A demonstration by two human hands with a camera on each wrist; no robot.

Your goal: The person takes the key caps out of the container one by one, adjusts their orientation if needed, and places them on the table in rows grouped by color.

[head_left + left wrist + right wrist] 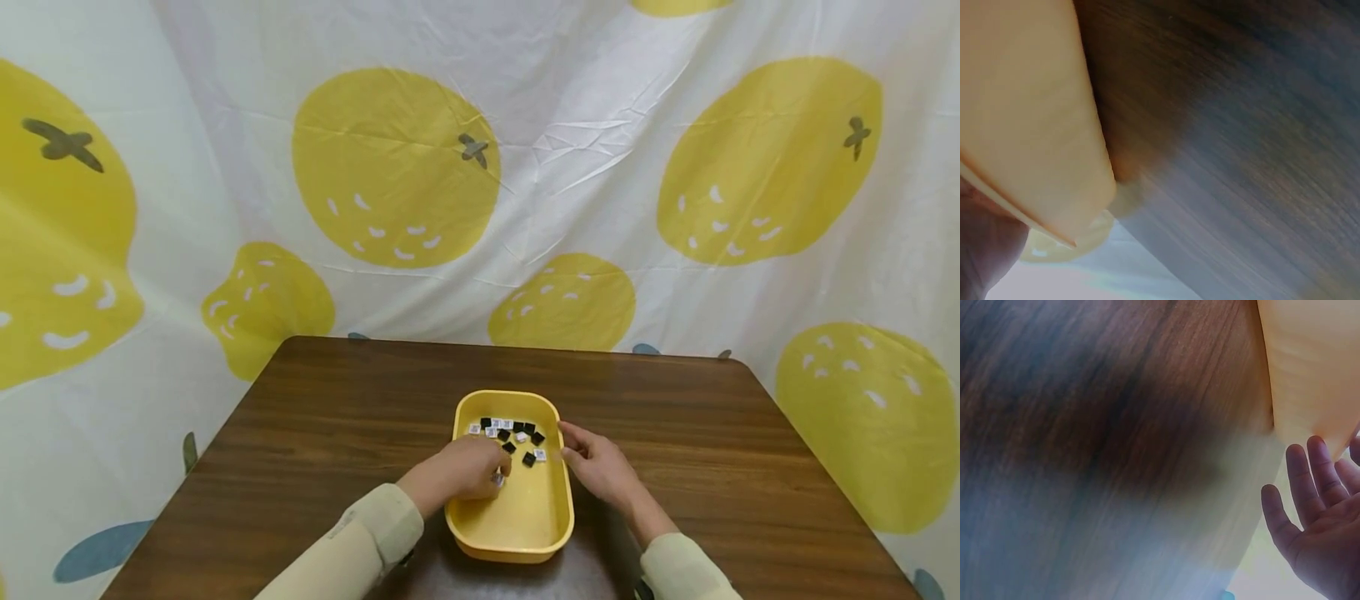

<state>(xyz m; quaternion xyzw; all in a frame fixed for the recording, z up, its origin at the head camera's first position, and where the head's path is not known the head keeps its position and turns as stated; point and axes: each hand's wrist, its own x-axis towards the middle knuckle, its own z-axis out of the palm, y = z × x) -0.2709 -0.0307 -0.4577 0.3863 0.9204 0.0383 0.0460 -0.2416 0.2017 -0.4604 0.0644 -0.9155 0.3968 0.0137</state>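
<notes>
A yellow oblong tray [517, 533] stands on the table and holds several small square tiles, some black, some white with printed marks. My left hand [468, 467] reaches over the tray's left wall, fingers curled downward, and pinches a white tile [498, 479]; its fingertips are partly hidden. Beyond it, black tiles [529, 459] and white tiles [540, 455] lie loose in the far half of the tray. At the right wall my right hand [600, 467] rests its fingertips against the rim, and its fingers look loosely extended in the right wrist view.
A dark brown wooden table [360, 400] lies under the tray. Behind it and at the sides hangs a white cloth [570, 183] printed with yellow lemons. The left wrist view shows mostly the tray's outer wall [1029, 106] and the tabletop.
</notes>
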